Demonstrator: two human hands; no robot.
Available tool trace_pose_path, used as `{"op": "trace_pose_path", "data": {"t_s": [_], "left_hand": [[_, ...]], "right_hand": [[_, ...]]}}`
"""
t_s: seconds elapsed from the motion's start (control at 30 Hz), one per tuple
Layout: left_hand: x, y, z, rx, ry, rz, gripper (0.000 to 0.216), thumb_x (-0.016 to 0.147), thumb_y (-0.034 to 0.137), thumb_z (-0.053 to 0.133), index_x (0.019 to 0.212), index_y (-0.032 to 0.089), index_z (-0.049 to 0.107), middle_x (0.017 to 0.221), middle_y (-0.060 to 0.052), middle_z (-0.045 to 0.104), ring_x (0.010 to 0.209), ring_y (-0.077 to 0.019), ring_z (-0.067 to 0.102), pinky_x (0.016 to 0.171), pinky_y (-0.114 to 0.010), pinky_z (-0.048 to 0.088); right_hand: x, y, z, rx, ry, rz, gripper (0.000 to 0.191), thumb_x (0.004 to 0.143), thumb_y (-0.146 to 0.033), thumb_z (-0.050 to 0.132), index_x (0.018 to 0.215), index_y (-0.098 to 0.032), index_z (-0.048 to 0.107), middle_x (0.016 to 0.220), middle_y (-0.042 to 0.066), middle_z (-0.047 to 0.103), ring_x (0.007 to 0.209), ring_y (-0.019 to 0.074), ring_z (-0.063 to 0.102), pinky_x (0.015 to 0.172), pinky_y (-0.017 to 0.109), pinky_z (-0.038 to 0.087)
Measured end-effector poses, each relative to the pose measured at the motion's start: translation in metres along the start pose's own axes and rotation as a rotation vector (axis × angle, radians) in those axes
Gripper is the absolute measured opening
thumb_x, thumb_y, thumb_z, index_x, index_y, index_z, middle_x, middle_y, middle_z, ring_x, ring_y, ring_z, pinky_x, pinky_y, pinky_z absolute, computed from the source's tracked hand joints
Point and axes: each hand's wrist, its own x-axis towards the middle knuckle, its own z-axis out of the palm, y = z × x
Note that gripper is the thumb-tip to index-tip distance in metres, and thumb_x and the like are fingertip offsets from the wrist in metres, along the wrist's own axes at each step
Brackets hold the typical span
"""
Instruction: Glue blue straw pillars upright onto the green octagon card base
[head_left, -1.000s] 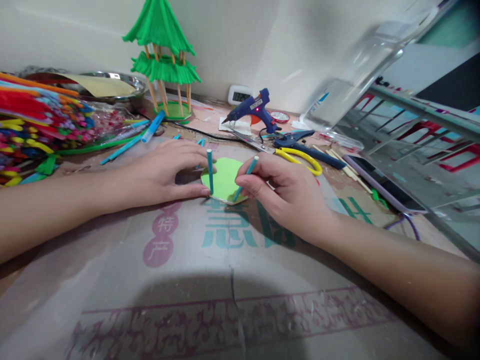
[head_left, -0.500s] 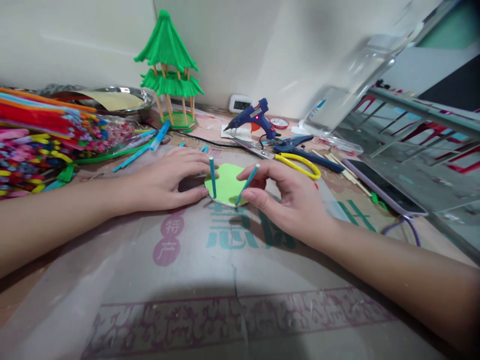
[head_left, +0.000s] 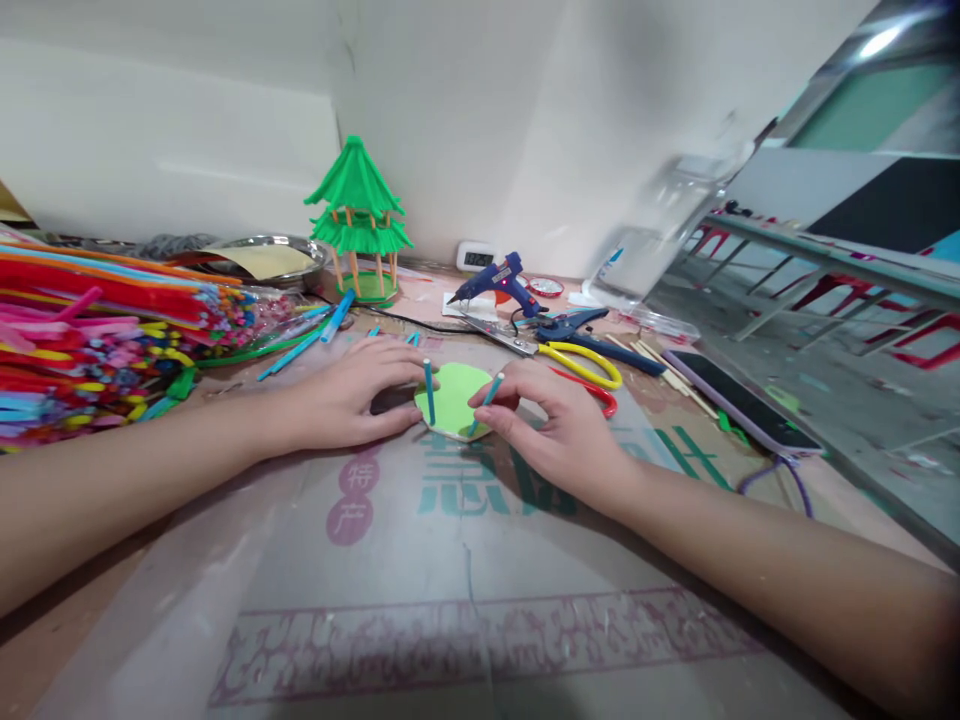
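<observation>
The work looks to be at an early stage. A light green board (head_left: 454,395) lies flat on the clear sheet (head_left: 390,580) that covers the middle of the desk (head_left: 847,500), between the two hands. Two blue sticks rise from its near edge: the left stick (head_left: 429,392) stands almost upright, while the right stick (head_left: 496,387) leans outward to the right. Whether either foot is firmly fixed cannot be told.

The right hand (head_left: 559,430) has its thumb and forefinger closed on the right stick, so that one seems unfinished. The left hand (head_left: 356,395) curves around the left stick, thumb near its foot; whether it grips or merely steadies cannot be told.

No stick shows along the rest of the board's visible edge, and nothing sits on top, so most of the building appears left to do. The glue gun (head_left: 495,283) rests behind, its red light lit. A green-roofed tower (head_left: 360,238) stands farther back, seemingly complete.
</observation>
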Motion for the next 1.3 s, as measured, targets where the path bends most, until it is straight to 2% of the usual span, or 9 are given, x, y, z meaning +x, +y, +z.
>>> {"op": "trace_pose_path", "data": {"t_s": [0.3, 0.5, 0.63, 0.73, 0.83, 1.2, 1.3], "left_hand": [[-0.002, 0.0, 0.003, 0.005, 0.047, 0.012, 0.031, 0.1, 0.039, 0.058, 0.123, 0.021, 0.067, 0.137, -0.012, 0.068, 0.134, -0.028, 0.059, 0.118, -0.049, 0.04], [-0.003, 0.02, -0.009, -0.096, 0.289, -0.012, 0.022, 0.1, 0.035, 0.06, 0.115, 0.024, 0.071, 0.137, -0.009, 0.066, 0.131, -0.0277, 0.059, 0.113, -0.046, 0.045], [0.002, 0.036, -0.009, -0.134, 0.364, -0.037, 0.015, 0.099, 0.036, 0.067, 0.1, 0.023, 0.075, 0.126, -0.006, 0.07, 0.124, -0.025, 0.062, 0.11, -0.044, 0.047], [0.007, 0.041, -0.004, -0.151, 0.368, -0.032, 0.017, 0.1, 0.032, 0.066, 0.09, 0.023, 0.077, 0.123, -0.005, 0.071, 0.121, -0.0239, 0.064, 0.108, -0.044, 0.047], [0.009, 0.039, -0.001, -0.16, 0.356, -0.043, 0.02, 0.101, 0.03, 0.065, 0.088, 0.023, 0.078, 0.122, -0.005, 0.072, 0.12, -0.0231, 0.065, 0.107, -0.042, 0.048], [0.009, 0.033, 0.002, -0.149, 0.298, -0.083, 0.024, 0.102, 0.038, 0.062, 0.095, 0.026, 0.082, 0.122, -0.004, 0.074, 0.119, -0.0243, 0.065, 0.108, -0.044, 0.047], [0.008, 0.036, -0.001, -0.174, 0.278, -0.09, 0.023, 0.1, 0.042, 0.065, 0.099, 0.025, 0.08, 0.125, -0.005, 0.073, 0.122, -0.0251, 0.064, 0.11, -0.044, 0.046]], "right_hand": [[0.001, 0.001, 0.004, 0.038, -0.013, -0.005, 0.019, 0.095, -0.017, 0.068, 0.078, -0.02, 0.06, 0.075, -0.001, 0.064, 0.071, 0.0138, 0.057, 0.072, 0.029, 0.046], [0.001, 0.0, 0.004, 0.039, -0.018, 0.026, 0.02, 0.096, -0.021, 0.067, 0.078, -0.021, 0.059, 0.076, -0.001, 0.064, 0.07, 0.0137, 0.056, 0.073, 0.03, 0.046], [0.001, 0.001, 0.005, 0.046, -0.012, 0.03, 0.02, 0.096, -0.02, 0.068, 0.078, -0.021, 0.059, 0.075, -0.001, 0.063, 0.069, 0.0134, 0.055, 0.072, 0.029, 0.045], [0.001, 0.001, 0.005, 0.061, -0.007, 0.033, 0.018, 0.095, -0.02, 0.069, 0.079, -0.02, 0.06, 0.075, -0.002, 0.062, 0.069, 0.013, 0.055, 0.072, 0.029, 0.045], [0.001, 0.001, 0.005, 0.071, -0.009, 0.037, 0.017, 0.095, -0.02, 0.069, 0.08, -0.019, 0.061, 0.075, -0.002, 0.062, 0.069, 0.013, 0.056, 0.071, 0.028, 0.045], [0.001, 0.002, 0.004, 0.053, -0.013, 0.039, 0.02, 0.095, -0.02, 0.07, 0.077, -0.019, 0.061, 0.074, -0.002, 0.062, 0.071, 0.0135, 0.058, 0.073, 0.028, 0.045], [-0.001, 0.0, 0.003, 0.035, -0.028, 0.05, 0.014, 0.096, -0.024, 0.069, 0.084, -0.019, 0.064, 0.077, 0.0, 0.065, 0.075, 0.015, 0.06, 0.075, 0.029, 0.047]]}}
